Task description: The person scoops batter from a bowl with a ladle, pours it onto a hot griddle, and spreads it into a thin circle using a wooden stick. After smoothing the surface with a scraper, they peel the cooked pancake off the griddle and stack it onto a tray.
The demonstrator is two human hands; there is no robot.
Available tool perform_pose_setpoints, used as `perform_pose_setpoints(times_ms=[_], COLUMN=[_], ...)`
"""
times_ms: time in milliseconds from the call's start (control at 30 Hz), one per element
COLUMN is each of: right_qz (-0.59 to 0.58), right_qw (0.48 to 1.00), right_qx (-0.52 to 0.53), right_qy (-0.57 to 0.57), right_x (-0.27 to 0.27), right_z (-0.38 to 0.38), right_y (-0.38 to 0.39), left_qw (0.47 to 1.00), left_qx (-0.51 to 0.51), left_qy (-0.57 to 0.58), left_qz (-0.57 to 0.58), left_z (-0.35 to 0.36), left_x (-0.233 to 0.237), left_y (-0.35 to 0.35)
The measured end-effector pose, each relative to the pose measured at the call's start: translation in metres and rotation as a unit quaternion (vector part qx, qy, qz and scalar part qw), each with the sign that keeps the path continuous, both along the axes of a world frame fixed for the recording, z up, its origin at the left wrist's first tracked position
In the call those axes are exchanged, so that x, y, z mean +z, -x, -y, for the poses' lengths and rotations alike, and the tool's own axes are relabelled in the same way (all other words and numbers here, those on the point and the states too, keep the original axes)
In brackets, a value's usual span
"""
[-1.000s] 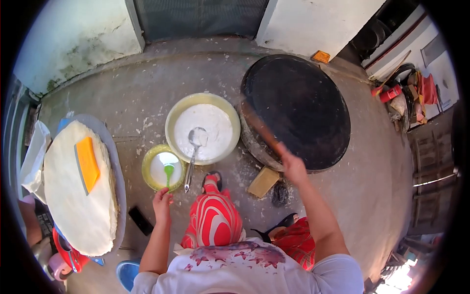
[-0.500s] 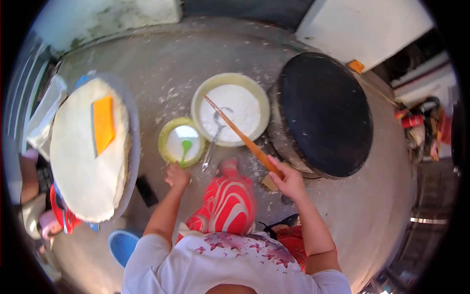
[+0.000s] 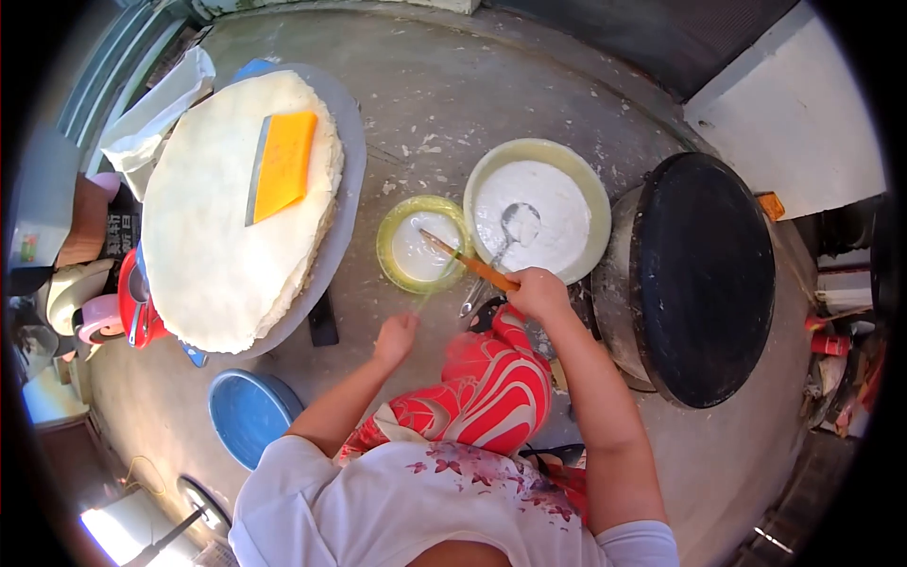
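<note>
My right hand [image 3: 541, 293] is closed around a long, flat wooden spatula [image 3: 482, 270], whose narrow tip hangs over a small yellow-green bowl [image 3: 385, 248] of whitish liquid. My left hand [image 3: 396, 337], below that bowl, has its fingers curled on a thin green utensil [image 3: 427, 298]. Motion blurs the utensil, and its head is hard to make out beside the wooden spatula. To the right stands a large cream bowl [image 3: 598, 189] of white batter. A metal ladle [image 3: 518, 230] rests in it, its handle over the near rim and partly behind the wooden spatula.
A round black griddle [image 3: 709, 283] stands at the right. On the left, a big stack of thin pale flatbreads [image 3: 203, 217] lies on a grey round board [image 3: 350, 180], topped by an orange scraper [image 3: 286, 163]. A blue basin [image 3: 248, 416] and a dark phone [image 3: 323, 321] are on the floor.
My view has turned leftward. The green utensil has left its place in the small bowl and is in my left hand. The wooden spatula's tip has moved from the batter bowl to the small bowl.
</note>
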State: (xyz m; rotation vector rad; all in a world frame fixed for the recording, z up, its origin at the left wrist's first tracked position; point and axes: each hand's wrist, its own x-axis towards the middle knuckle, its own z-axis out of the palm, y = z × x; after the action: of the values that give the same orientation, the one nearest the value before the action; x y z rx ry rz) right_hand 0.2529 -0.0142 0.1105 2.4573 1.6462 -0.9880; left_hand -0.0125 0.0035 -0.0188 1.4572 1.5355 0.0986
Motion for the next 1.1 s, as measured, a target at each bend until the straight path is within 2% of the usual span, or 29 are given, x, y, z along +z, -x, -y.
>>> perform_pose_setpoints(times_ms=[67, 133, 167, 233, 300, 367, 400, 467, 500, 533, 567, 600, 667, 733, 833, 900, 967, 1000, 1033, 1067, 1100], right_qz=[-0.02, -0.03, -0.037, -0.028, -0.022, 0.003, 0.004, 0.064, 0.063, 0.113, 0.161, 0.158, 0.156, 0.148, 0.11, 0.079, 0.025, 0.023, -0.047, -0.116, -0.118], right_qw=[0.999, 0.997, 0.996, 0.997, 0.997, 1.0, 1.0, 0.994, 0.994, 0.984, 0.97, 0.97, 0.977, 0.98, 0.989, 0.993, 0.999, 0.999, 0.996, 0.98, 0.98], right_qx=[-0.032, -0.04, -0.052, -0.049, -0.048, 0.011, 0.012, 0.091, 0.091, 0.122, 0.153, 0.155, 0.127, 0.119, 0.09, 0.068, 0.033, 0.032, -0.037, -0.104, -0.104], right_qy=[0.034, 0.053, 0.069, 0.058, 0.048, 0.006, 0.007, -0.016, -0.016, -0.059, -0.102, -0.103, -0.067, -0.058, -0.051, -0.058, 0.004, 0.003, 0.064, 0.125, 0.126], right_x=[-0.005, 0.003, 0.006, 0.006, 0.008, 0.013, 0.012, 0.005, -0.002, -0.01, -0.014, -0.017, -0.016, -0.003, 0.006, 0.002, -0.009, -0.011, -0.011, -0.011, -0.013], right_z=[0.0, 0.002, 0.002, 0.006, 0.011, 0.013, 0.014, 0.015, 0.016, 0.017, 0.016, 0.016, 0.016, 0.016, 0.017, 0.014, 0.006, 0.001, -0.004, -0.006, -0.003], right_y=[0.002, 0.002, 0.001, -0.003, -0.003, -0.003, -0.001, 0.005, 0.006, 0.008, 0.011, 0.013, 0.016, 0.015, 0.012, 0.009, 0.006, 0.005, 0.006, 0.008, 0.009], left_qw=[1.0, 0.989, 0.989, 0.997, 0.995, 0.992, 0.993, 0.993, 0.997, 0.999, 0.999, 0.999, 0.999, 0.996, 0.99, 0.993, 0.995, 0.996, 0.992, 0.992, 0.992], left_qx=[-0.016, -0.112, -0.111, 0.049, 0.075, 0.1, 0.095, 0.089, 0.048, 0.006, 0.007, 0.003, 0.003, 0.026, 0.088, 0.087, 0.085, 0.064, 0.043, 0.043, 0.016], left_qy=[0.005, -0.088, -0.087, -0.013, 0.002, 0.015, -0.017, -0.05, -0.045, -0.04, -0.041, -0.039, -0.036, -0.039, -0.051, -0.029, -0.008, -0.065, -0.121, -0.12, -0.123], left_qz=[0.011, -0.04, -0.038, -0.065, -0.066, -0.069, -0.064, -0.059, -0.036, -0.014, -0.016, -0.014, -0.013, -0.074, -0.098, -0.069, -0.045, -0.02, 0.004, 0.002, -0.011], left_z=[0.003, -0.009, -0.018, -0.038, -0.061, -0.063, -0.059, -0.044, -0.03, -0.021, -0.017, -0.013, -0.015, -0.035, -0.051, -0.043, -0.023, -0.005, 0.004, 0.004, 0.001], left_x=[-0.007, -0.046, -0.059, -0.082, -0.1, -0.096, -0.093, -0.061, -0.036, -0.024, -0.034, -0.053, -0.063, -0.071, -0.055, -0.059, -0.066, -0.071, -0.076, -0.082, -0.088], left_y=[0.004, 0.003, 0.001, -0.005, -0.004, -0.003, -0.002, -0.005, -0.006, -0.007, -0.007, -0.006, -0.002, -0.009, -0.014, -0.012, -0.009, -0.009, -0.01, -0.011, -0.012])
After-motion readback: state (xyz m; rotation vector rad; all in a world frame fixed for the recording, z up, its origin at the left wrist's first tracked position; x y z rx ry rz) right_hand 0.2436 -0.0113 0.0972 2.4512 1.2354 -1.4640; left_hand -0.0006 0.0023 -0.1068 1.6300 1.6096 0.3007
